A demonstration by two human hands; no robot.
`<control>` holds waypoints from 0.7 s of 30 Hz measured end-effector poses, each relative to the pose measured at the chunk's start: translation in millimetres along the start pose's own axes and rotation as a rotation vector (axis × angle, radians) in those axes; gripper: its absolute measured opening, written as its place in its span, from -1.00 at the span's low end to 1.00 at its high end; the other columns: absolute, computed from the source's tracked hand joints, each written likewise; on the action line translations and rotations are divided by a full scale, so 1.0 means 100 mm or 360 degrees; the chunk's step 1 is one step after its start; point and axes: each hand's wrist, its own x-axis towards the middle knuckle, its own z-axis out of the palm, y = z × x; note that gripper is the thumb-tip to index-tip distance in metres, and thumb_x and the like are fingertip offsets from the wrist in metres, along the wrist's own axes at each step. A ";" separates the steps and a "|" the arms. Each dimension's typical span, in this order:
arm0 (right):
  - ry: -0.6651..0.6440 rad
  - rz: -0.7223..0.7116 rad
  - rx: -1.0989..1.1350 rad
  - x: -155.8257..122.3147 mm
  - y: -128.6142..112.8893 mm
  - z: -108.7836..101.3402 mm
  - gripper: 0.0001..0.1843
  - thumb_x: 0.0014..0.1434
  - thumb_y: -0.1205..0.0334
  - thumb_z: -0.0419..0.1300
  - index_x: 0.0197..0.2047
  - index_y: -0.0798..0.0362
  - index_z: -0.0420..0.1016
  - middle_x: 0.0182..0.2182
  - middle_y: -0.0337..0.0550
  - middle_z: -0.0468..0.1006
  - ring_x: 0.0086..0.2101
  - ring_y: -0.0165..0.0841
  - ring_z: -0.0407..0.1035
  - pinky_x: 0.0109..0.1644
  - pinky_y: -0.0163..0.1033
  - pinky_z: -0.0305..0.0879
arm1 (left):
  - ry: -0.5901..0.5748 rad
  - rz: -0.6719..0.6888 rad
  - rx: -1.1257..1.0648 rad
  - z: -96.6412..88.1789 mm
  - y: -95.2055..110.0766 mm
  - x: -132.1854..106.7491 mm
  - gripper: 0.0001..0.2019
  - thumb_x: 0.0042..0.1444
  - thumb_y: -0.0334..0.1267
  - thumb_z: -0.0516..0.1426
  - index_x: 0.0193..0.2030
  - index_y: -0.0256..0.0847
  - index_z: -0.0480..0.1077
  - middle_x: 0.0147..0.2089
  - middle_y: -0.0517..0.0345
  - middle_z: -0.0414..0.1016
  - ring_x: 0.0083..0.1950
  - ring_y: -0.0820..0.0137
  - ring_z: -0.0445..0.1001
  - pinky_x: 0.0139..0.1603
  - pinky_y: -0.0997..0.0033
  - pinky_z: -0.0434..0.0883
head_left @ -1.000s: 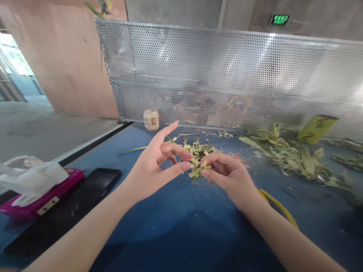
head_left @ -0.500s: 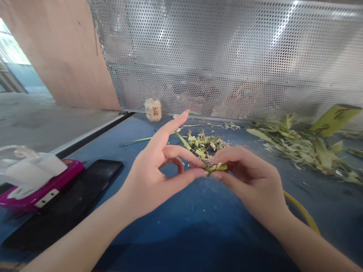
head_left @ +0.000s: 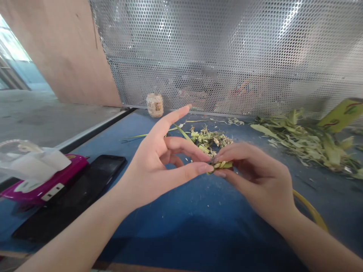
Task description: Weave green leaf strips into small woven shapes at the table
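A small woven piece of green leaf strips (head_left: 222, 165) is held over the blue table (head_left: 184, 223). My right hand (head_left: 255, 177) is closed on it, thumb below and fingers on top. My left hand (head_left: 164, 158) pinches the piece's left end between thumb and middle finger, with the index finger stretched out and up. A green leaf strip (head_left: 183, 133) runs from the piece back behind my left fingers. Just behind the hands lies a small heap of cut leaf scraps (head_left: 211, 139).
A black phone (head_left: 82, 189) and a magenta case (head_left: 42, 183) with white plastic on it lie at the left. A small jar (head_left: 155, 105) stands by the perforated metal screen (head_left: 227, 56). A pile of leaves (head_left: 306, 143), a yellow-green tube (head_left: 340, 115) and a yellow cord (head_left: 312, 209) are right.
The view has dipped and drawn closer. My right hand has turned the woven piece flatter, and my left thumb and finger have closed onto its left end.
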 end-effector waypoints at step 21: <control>-0.0080 0.0045 0.0026 0.00 -0.03 0.01 -0.89 -0.05 0.36 0.24 -0.39 0.03 0.40 -0.45 -0.21 0.46 -0.38 -0.40 0.36 -0.36 -0.29 0.35 | 0.0063 0.0027 -0.0041 -0.02 -0.04 0.04 -0.27 -0.13 -0.35 0.23 0.19 -0.06 0.00 -0.50 0.27 0.48 -0.47 0.43 0.43 -0.64 0.54 0.34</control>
